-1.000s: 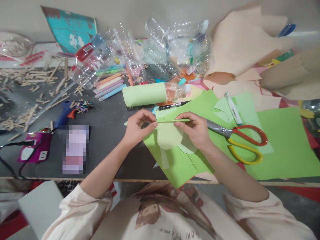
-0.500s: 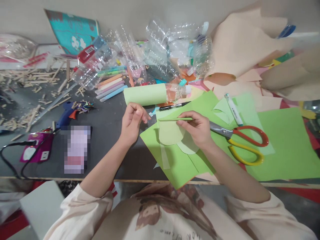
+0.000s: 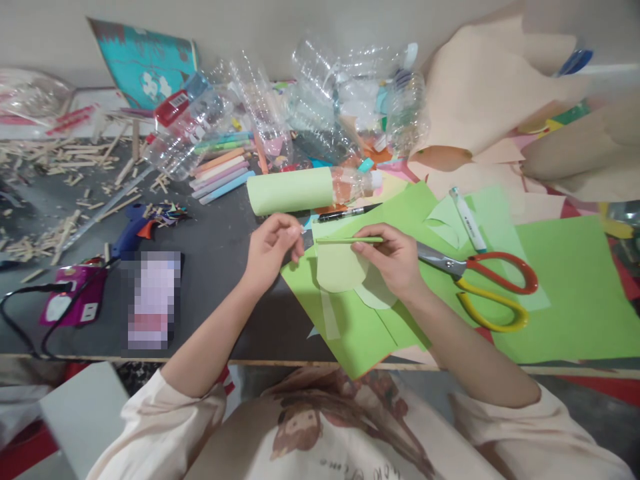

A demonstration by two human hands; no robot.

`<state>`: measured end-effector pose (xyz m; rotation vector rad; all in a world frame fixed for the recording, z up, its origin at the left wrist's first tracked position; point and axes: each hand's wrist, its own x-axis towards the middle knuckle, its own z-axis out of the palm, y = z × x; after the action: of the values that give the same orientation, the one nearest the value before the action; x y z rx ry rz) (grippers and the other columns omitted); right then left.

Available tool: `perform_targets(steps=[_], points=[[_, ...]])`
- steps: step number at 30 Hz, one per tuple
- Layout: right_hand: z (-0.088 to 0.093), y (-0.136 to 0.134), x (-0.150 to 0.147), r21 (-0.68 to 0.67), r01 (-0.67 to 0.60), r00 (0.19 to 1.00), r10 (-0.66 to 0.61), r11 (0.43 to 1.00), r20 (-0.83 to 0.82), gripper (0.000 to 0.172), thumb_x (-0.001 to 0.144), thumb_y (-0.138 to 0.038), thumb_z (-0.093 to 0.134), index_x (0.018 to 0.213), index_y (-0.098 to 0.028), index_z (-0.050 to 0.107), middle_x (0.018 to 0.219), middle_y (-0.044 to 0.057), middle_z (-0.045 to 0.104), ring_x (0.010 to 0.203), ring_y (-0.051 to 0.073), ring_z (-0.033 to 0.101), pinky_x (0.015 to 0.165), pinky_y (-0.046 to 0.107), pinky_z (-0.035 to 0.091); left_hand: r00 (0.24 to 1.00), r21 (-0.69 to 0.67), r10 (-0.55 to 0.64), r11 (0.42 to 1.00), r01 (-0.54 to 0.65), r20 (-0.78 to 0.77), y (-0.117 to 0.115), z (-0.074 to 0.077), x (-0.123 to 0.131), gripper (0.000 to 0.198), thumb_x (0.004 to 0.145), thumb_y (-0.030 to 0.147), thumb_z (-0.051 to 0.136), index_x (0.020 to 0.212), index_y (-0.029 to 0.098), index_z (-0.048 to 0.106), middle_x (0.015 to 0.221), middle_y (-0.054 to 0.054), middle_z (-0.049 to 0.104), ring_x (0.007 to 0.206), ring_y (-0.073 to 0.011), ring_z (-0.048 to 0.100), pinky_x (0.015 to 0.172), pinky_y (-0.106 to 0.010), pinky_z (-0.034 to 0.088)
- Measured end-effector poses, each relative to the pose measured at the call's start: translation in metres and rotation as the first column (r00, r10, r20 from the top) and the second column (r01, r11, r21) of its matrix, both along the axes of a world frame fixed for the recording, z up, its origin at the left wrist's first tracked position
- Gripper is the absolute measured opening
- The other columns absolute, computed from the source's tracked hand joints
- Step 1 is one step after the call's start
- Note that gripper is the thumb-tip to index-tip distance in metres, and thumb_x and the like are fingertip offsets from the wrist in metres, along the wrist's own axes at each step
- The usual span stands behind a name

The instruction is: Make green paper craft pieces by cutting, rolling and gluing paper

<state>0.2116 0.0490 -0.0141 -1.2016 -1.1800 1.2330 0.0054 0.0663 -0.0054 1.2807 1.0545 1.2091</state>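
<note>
My right hand pinches a thin green strip, seen edge-on, which points left; whether it is folded paper or a stick I cannot make out. Under it lies a pale green paper piece with a rounded edge, on top of bright green sheets. To the left of the strip, my left hand is curled with thumb and fingers together above the dark table; what it may hold is too small to name. Just beyond the hands rests a plastic bottle wrapped in light green paper, and a black pen.
Large scissors with red and yellow handles lie beside my right forearm, near a white marker. Leftward are a phone, a blue glue gun and scattered wooden sticks. Clear bottles crowd the back.
My left hand has shifted slightly toward me and to the right, its fingers curling closer together. My right hand and the green strip have barely moved.
</note>
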Motion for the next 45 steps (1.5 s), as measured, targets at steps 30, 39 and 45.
perform_targets(steps=[30,39,45], points=[[0.002,-0.001,-0.001,0.018,-0.026,1.0,0.026,1.0,0.013,0.022,0.066,-0.041,0.08,0.073,-0.023,0.07,0.075,0.001,0.07,0.066,0.015,0.064,0.057,0.028,0.054,0.972,0.283,0.151,0.954,-0.096,-0.182,0.004,-0.009,0.001,0.028,0.075,0.042,0.075,0.091,0.022,0.065,0.114,-0.007,0.064,0.113,-0.0185,0.06,0.097,-0.031,0.048],[0.002,-0.003,-0.003,0.05,-0.067,0.998,0.067,0.996,0.019,0.023,0.067,-0.043,0.08,0.073,-0.023,0.07,0.075,0.002,0.071,0.068,0.016,0.065,0.059,0.03,0.056,0.961,0.085,0.14,0.989,-0.123,-0.239,-0.008,0.004,0.002,0.051,0.086,0.062,0.05,0.063,0.019,0.066,0.04,0.003,0.052,0.039,-0.0107,0.051,0.057,-0.027,0.052],[-0.001,-0.007,-0.006,0.061,-0.108,0.993,0.105,0.992,0.048,0.024,0.071,-0.045,0.076,0.076,-0.022,0.07,0.076,0.002,0.072,0.069,0.016,0.066,0.061,0.029,0.056,0.896,0.181,-0.094,0.965,0.189,-0.433,-0.008,0.006,0.004,0.042,0.075,0.06,0.067,0.093,0.022,0.073,0.093,-0.008,0.075,0.085,-0.0211,0.071,0.082,-0.031,0.055]])
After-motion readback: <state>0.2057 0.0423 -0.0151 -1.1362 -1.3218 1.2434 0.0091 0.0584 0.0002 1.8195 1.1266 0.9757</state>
